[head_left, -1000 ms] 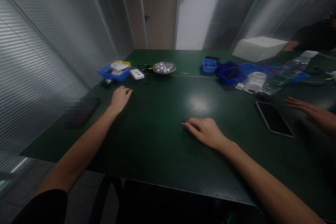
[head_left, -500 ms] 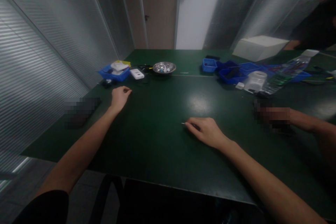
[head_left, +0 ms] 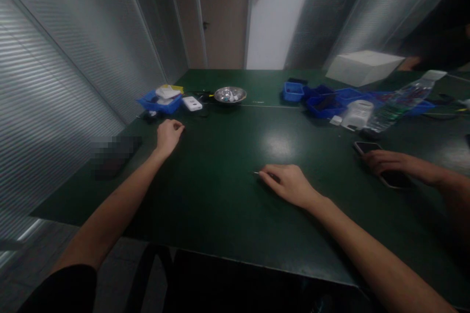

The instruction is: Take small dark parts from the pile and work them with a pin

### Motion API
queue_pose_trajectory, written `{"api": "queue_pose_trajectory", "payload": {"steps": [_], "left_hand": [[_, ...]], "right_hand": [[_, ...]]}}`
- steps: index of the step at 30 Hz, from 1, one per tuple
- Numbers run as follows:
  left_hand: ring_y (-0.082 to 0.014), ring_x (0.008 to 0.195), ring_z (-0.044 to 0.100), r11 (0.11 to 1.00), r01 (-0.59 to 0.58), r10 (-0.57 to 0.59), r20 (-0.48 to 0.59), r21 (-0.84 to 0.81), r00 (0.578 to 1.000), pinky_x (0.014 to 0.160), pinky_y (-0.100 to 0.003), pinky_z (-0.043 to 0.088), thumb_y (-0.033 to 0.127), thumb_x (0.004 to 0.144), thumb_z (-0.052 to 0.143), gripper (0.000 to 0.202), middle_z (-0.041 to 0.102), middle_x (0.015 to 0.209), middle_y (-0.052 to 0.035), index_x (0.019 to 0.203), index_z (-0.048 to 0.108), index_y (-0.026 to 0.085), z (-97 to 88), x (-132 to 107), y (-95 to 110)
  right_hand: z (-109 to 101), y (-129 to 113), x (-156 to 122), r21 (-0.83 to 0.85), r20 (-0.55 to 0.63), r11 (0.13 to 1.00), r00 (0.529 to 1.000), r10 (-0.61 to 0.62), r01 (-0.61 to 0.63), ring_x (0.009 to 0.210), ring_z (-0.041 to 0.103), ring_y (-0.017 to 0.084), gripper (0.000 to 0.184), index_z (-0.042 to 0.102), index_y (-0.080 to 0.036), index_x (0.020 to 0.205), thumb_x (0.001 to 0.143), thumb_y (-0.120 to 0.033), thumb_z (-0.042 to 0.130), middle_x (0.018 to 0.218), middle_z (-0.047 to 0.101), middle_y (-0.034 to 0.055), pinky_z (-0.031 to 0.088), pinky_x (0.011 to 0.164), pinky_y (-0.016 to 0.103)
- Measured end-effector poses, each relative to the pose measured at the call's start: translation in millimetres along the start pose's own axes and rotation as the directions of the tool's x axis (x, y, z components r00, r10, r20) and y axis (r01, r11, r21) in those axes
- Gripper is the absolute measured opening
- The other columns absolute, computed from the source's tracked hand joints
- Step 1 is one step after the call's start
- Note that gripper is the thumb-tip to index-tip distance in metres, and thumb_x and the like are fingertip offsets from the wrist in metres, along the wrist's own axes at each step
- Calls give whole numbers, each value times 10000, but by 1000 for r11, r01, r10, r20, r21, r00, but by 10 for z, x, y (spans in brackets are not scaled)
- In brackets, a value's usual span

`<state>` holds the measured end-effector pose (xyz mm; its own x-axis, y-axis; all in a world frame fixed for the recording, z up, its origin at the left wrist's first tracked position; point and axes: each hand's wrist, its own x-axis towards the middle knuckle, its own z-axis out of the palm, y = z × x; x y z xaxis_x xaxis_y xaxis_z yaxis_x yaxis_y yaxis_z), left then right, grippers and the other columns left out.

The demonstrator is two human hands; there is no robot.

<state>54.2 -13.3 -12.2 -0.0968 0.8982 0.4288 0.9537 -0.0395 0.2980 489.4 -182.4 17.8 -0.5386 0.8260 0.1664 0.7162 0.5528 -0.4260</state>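
My left hand (head_left: 170, 135) rests on the green table (head_left: 220, 205) with its thumb and fingers pinched together. What it holds, if anything, is too small to make out. Nearest to it are a blue basket (head_left: 161, 103) with white and yellow items in it and a small white device (head_left: 192, 103). Closer to the front edge lies my right hand (head_left: 288, 181), its fingers closed on a thin silvery piece (head_left: 256, 172). Only the tip of that piece sticks out to the left; its kind cannot be told.
A round metal dish (head_left: 230, 95) with small items stands at the back. Blue bins (head_left: 325, 105), a white cup-like container (head_left: 358, 115), a clear bottle (head_left: 404, 100) and a white box (head_left: 363, 66) are at the right. Another person's hand (head_left: 389, 159) lies on a phone (head_left: 398, 181).
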Motion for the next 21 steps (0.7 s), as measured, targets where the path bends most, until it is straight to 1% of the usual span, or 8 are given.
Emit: {"api": "queue_pose_trajectory", "payload": {"steps": [4,9,15,18,21], "left_hand": [[-260,942,639,998,-50,49,30,47,998,850,-361,486,336,964,586,228,686,1060,-112,1033,728,172,-17,-32,12],[-260,963,628,984,-143,141,23,104,990,856,-353,482,355,1005,523,270,656,1070,-122,1042,695,150,-47,-76,22],[-265,922,629,970,-147,132,88,192,987,807,-355,486,359,1037,449,331,626,1082,-136,999,693,139,-95,-104,103],[-283,945,623,957,-181,161,101,228,982,787,-364,492,356,1048,406,378,614,1094,-152,986,702,130,-105,-125,142],[-293,978,614,946,-220,200,107,240,974,822,-381,497,330,1042,397,386,612,1095,-164,1003,716,116,-106,-140,136]], "right_hand": [[-12,-12,3,13,4,1000,1000,-3,3,661,626,133,343,703,-232,1001,1067,-424,427,842,722,3,397,630,267],[-22,-33,4,15,5,1000,1000,8,-8,651,622,133,340,704,-229,991,1065,-416,430,845,728,6,390,611,262],[-6,-18,0,-8,-6,1000,1000,8,-8,636,613,127,337,707,-231,993,1063,-422,438,831,721,-1,387,612,266],[-12,-23,-4,0,-3,1000,1000,6,-6,649,620,126,342,706,-228,1003,1067,-425,434,850,726,0,393,618,263],[-17,-31,-6,1,3,1000,1000,9,-9,652,623,128,345,708,-230,1013,1069,-426,430,859,730,2,393,620,263]]}}
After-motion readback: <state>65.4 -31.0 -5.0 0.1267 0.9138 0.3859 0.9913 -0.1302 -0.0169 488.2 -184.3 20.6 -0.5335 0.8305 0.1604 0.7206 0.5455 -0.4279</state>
